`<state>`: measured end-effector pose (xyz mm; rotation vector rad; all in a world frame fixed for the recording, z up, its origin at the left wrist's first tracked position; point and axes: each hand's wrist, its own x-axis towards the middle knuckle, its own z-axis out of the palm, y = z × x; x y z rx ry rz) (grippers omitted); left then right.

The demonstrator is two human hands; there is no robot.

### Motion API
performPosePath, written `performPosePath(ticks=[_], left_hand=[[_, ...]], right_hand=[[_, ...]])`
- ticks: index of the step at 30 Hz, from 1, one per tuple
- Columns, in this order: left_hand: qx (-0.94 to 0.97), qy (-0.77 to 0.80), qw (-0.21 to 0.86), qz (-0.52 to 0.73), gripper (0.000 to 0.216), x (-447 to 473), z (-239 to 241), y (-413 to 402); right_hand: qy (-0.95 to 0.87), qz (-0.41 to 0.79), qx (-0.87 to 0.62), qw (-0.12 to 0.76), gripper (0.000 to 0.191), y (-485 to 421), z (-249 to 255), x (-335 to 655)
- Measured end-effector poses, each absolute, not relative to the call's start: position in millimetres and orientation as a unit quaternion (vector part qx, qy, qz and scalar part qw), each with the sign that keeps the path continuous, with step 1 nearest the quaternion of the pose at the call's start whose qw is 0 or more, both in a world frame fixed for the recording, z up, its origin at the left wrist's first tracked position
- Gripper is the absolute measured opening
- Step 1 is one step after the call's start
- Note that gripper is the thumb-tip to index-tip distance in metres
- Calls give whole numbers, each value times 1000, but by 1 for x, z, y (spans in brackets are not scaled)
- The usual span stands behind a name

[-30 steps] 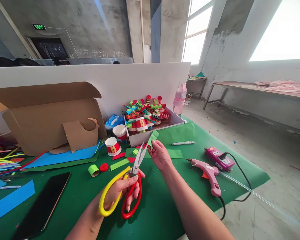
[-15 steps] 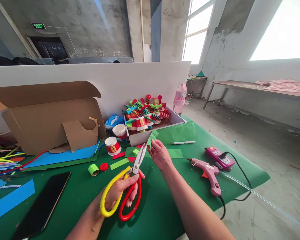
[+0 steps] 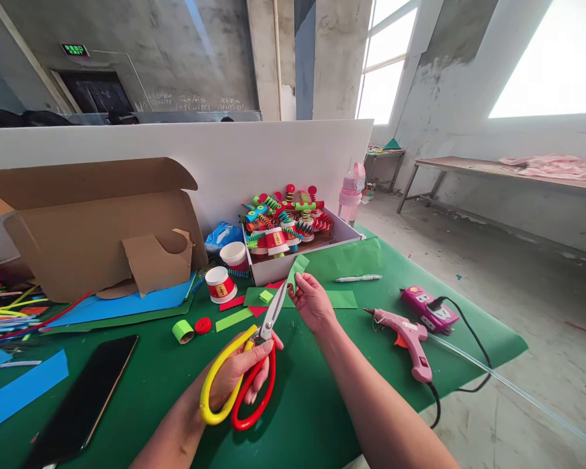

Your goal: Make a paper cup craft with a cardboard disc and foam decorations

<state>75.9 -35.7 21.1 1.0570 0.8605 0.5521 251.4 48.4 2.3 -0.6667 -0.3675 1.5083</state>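
My left hand [image 3: 244,371] is closed round a pair of scissors [image 3: 272,312] with one yellow and one red handle. Their blades point up and away, almost together, with the tips against a small green paper strip [image 3: 299,266]. My right hand [image 3: 313,301] pinches that strip between thumb and fingers, just above the table. Beneath the blades lie a longer green paper strip [image 3: 339,299], a light green strip [image 3: 233,320] and red paper scraps. A light green paper roll [image 3: 182,332] and a red round piece [image 3: 203,326] sit left of the scissors.
Behind my hands, a white box [image 3: 268,270] holds several colourful paper toys. Paper cups [image 3: 219,284] stand beside it. A pink glue gun [image 3: 410,339], a purple power unit [image 3: 430,309] and a pen [image 3: 359,279] lie right; a phone [image 3: 85,397] and cardboard box [image 3: 97,241] are left.
The scissors' blades have come closer together at the green strip, and the handles have drawn nearer each other. My right hand has stayed nearly still.
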Motion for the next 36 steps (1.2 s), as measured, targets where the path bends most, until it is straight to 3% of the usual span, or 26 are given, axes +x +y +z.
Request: performPosePath(ticks=[36], left_hand=[[474, 385, 748, 260, 50, 76, 23, -37]], right_hand=[[-192, 662, -305, 658, 43, 46, 2, 249]])
